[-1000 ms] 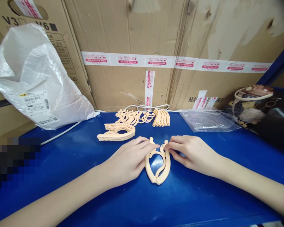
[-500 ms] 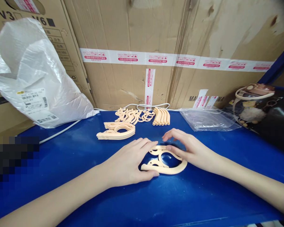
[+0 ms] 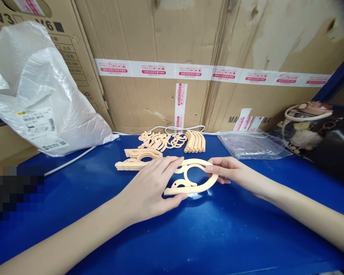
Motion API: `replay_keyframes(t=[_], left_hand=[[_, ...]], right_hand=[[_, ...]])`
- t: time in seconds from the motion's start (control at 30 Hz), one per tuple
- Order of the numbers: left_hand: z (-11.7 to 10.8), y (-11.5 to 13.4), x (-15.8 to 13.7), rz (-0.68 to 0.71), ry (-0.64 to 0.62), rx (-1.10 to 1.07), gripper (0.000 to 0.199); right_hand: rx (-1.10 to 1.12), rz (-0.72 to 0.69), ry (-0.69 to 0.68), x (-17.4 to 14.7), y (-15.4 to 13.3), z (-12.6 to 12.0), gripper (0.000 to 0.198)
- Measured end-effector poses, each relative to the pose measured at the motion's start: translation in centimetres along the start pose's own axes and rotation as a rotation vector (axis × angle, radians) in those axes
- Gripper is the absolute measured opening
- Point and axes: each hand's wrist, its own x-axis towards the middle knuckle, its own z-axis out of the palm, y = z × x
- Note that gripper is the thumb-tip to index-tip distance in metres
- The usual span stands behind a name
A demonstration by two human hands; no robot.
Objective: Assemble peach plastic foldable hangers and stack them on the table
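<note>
A cream folding hanger (image 3: 202, 187), folded up, is held a little above the blue table by both hands. My left hand (image 3: 154, 185) spans its left end, thumb at the lower arm and fingers at the upper one. At the curved right end, my right hand (image 3: 227, 170) pinches the hanger between thumb and fingers. Just behind my left hand lies a stack of similar folded hangers (image 3: 129, 166). Farther back sit a pile of small curved hook parts (image 3: 153, 141) and a row of curved hanger arms (image 3: 195, 142).
A white plastic mailing bag (image 3: 46, 95) leans at the left, with a white cable (image 3: 71, 161) in front. Large cardboard boxes (image 3: 154, 103) stand along the back. A clear plastic bag (image 3: 252, 147) lies at the back right, near a brown-lidded container (image 3: 306, 118) and a black item (image 3: 338, 145).
The hanger has come up off the table, moving back and slightly left. My right hand has closed on its curved end; my left hand has moved with it.
</note>
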Motion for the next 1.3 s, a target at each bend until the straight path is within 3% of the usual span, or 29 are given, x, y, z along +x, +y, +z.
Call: replay_keyframes(t=[0.17, 0.33, 0.6, 0.9, 1.3], left_hand=[[0.1, 0.0, 0.1, 0.041, 0.022, -0.021, 0.067], [0.3, -0.1, 0.0, 0.068, 0.034, -0.03, 0.065], [0.7, -0.6, 0.0, 0.121, 0.036, 0.011, 0.082], [0.0, 0.0, 0.3, 0.102, 0.017, 0.038, 0.068], [-0.5, 0.6, 0.6, 0.074, -0.022, -0.02, 0.073]], right_hand=[[0.051, -0.018, -0.002, -0.3, 0.1, 0.5, 0.037], [0.082, 0.055, -0.002, -0.7, -0.4, 0.7, 0.036], [0.154, 0.105, 0.01, -0.7, -0.4, 0.8, 0.035], [0.129, 0.082, 0.02, -0.7, -0.6, 1.1, 0.036], [0.243, 0.06, -0.005, -0.8, -0.3, 1.4, 0.034]])
